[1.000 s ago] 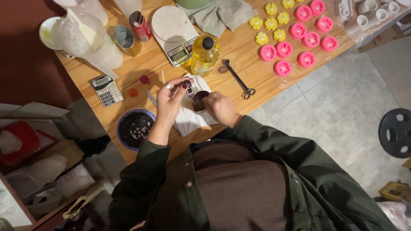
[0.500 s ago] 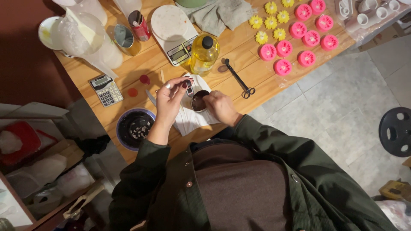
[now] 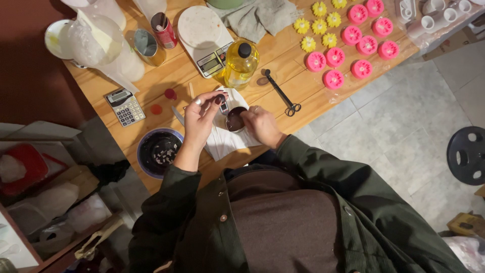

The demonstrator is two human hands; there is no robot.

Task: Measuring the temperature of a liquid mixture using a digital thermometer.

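Hardly anything is differing from the frame half a second back: both hands are staying over the white paper towel [image 3: 225, 141] at the near edge of the wooden worktop [image 3: 298, 91], and the things around them are lying where they lay. The left hand [image 3: 199, 119] is still pinching a small dark item [image 3: 222, 99] between thumb and fingertips, a narrow grip just above and beside the small dark cup [image 3: 235, 120]; what the item is cannot be told at this size. The right hand [image 3: 262, 125] is keeping its fingers curled against the cup's right side, steadying it on the towel. Just left of the hands, a dark bowl [image 3: 159, 151] with pale bits inside is sitting near the worktop's edge, and a calculator [image 3: 125, 106] is lying beyond it. Behind the cup, a bottle of yellow oil [image 3: 241, 64] is standing beside a white kitchen scale [image 3: 202, 35]. Black scissor-like tongs [image 3: 280, 92] are lying to the right, and pink flower-shaped pieces [image 3: 348, 50] and yellow ones [image 3: 319, 25] are resting well apart at the far right
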